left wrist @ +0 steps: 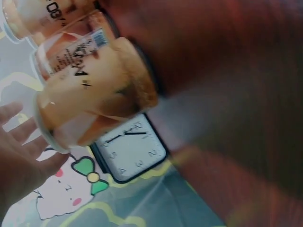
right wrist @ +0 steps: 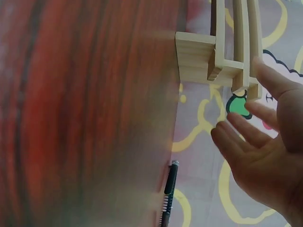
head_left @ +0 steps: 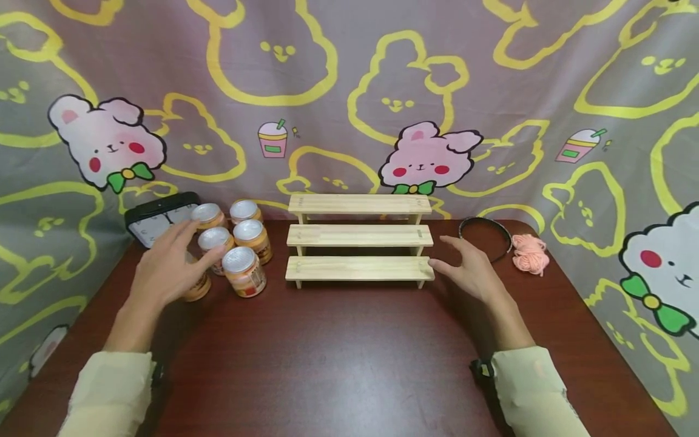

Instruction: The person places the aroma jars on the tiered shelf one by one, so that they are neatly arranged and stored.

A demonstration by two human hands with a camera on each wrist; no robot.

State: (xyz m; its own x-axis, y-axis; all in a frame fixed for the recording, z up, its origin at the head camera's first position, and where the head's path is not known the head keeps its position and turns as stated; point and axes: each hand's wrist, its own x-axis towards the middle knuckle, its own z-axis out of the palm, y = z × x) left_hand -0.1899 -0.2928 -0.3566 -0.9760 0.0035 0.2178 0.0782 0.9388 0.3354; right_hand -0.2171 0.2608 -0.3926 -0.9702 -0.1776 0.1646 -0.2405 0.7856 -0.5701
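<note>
My left hand hovers over the left side of the table, fingers fairly straight and spread, partly covering an orange-labelled can. In the left wrist view that can is close to the fingertips; whether they touch is hard to tell. Several similar cans with silvery tops, such as the front one, stand grouped just to its right. At the right end of a three-step wooden shelf is my right hand, fingers loosely extended, nothing in it. The right wrist view shows its fingers close to the shelf's side.
Behind the left hand a black-framed clock leans near the curtain. A thin dark hoop and a bundle of pink yarn lie beyond the right hand. Patterned cloth surrounds the brown table.
</note>
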